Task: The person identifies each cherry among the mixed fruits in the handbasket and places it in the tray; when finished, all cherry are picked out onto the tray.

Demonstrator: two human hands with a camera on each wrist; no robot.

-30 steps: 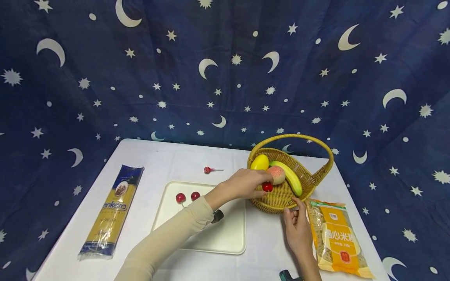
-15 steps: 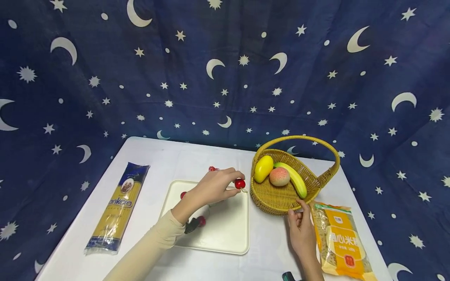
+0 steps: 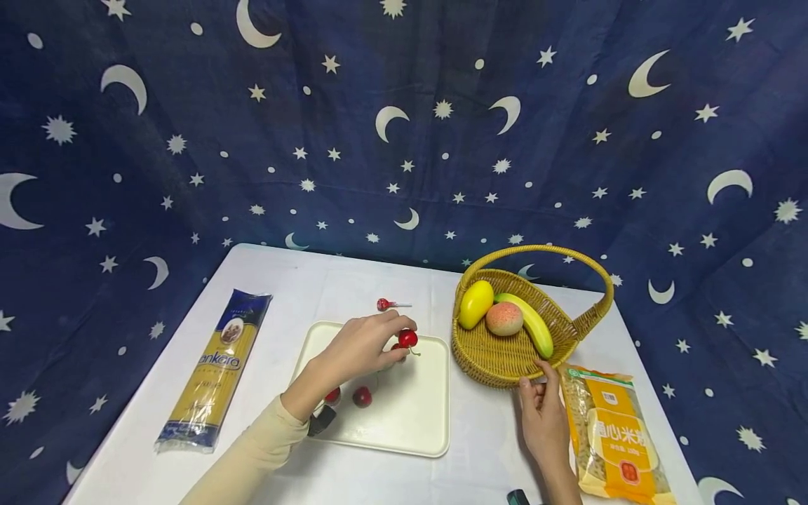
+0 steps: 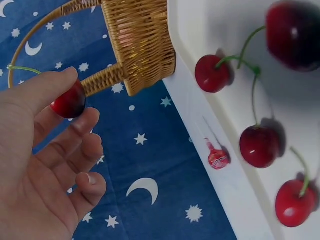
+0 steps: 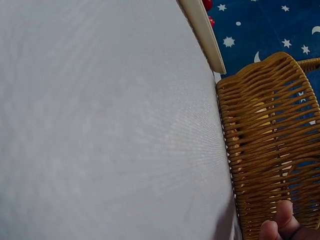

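Between thumb and fingers my left hand [image 3: 366, 344] pinches a red cherry [image 3: 408, 338] with a green stem, over the far part of the cream tray [image 3: 410, 428]. The left wrist view shows this cherry [image 4: 70, 104] at the thumb tip, the other fingers loosely bent. Other cherries [image 4: 259, 146] with stems lie on the tray, partly hidden by the hand and wrist in the head view. My right hand [image 3: 544, 421] holds the front rim of the wicker basket [image 3: 486, 368], index finger over the rim, thumb outside. Inside are a yellow mango-like fruit [image 3: 476, 304], a peach [image 3: 504, 319] and a banana [image 3: 530, 324].
A red lollipop [image 3: 385, 304] lies behind the tray. At the left is a long spaghetti pack [image 3: 214, 372]; a yellow pasta bag [image 3: 615, 435] lies right of my right hand. The basket's tall handle [image 3: 536, 249] arches over it. A starry cloth [image 3: 404, 140] hangs behind the table.
My left hand has carried the cherry left, out of the basket and over the tray. My right hand stays at the basket rim. The head view has shifted slightly.
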